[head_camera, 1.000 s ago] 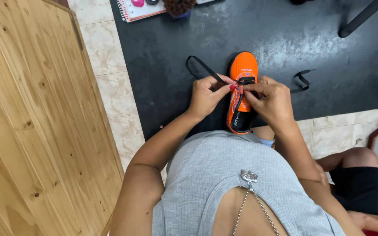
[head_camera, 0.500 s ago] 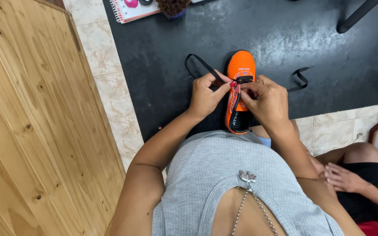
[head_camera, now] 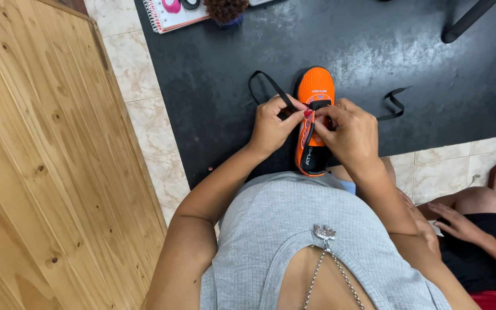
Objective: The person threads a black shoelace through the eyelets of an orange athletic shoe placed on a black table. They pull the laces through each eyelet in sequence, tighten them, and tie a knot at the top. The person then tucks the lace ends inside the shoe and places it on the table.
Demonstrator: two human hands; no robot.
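Head view. An orange shoe (head_camera: 313,109) with black trim is seen standing on a black mat (head_camera: 213,86), toe pointing away from the person, heel close to the body. The left hand (head_camera: 272,126) is placed against the left side of the shoe's opening; its fingers are curled shut, pinching the black lace (head_camera: 266,86), which loops out over the mat to the upper left. The right hand (head_camera: 348,133) is laid over the right side of the shoe, fingers bent inward at the tongue; whether a lace is actually gripped there cannot be told, as the fingertips are hidden. A second length of black lace (head_camera: 394,102) is seen lying loose on the mat to the right of the shoe. A wooden panel (head_camera: 47,172) is noted along the left, with pale floor tiles (head_camera: 144,115) between it and the mat. A spiral notebook (head_camera: 170,14) lies at the mat's top edge. Another person's hand (head_camera: 460,223), resting on a leg, is seen at the lower right.
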